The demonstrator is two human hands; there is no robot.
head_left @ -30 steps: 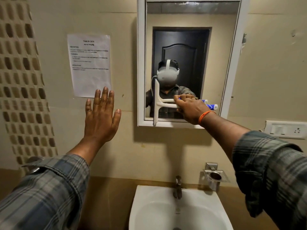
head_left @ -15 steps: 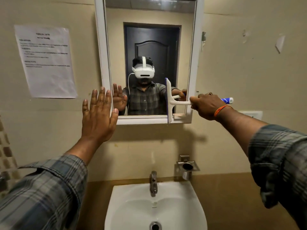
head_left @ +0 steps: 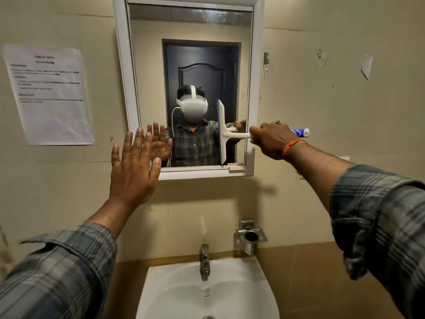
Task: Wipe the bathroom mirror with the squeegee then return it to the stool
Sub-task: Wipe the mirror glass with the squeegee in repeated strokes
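The white-framed mirror [head_left: 254, 88] hangs on the beige wall above the sink. My right hand [head_left: 270, 140] grips the handle of the white squeegee [head_left: 222, 132], whose blue handle end sticks out behind my fist. The blade stands vertical against the glass in the mirror's lower right part. My left hand [head_left: 134, 171] is raised with fingers spread, palm toward the wall at the mirror's lower left corner; whether it touches the wall I cannot tell. The stool is not in view.
A white sink [head_left: 259, 286] with a metal tap [head_left: 204, 261] sits below the mirror. A metal holder [head_left: 251, 237] is fixed to the wall right of the tap. A printed sheet [head_left: 49, 95] is taped to the wall at left.
The squeegee has gone from the mirror's lower left to its lower right over the second. The view has shifted, so the mirror now sits more central. My left hand stays raised and open.
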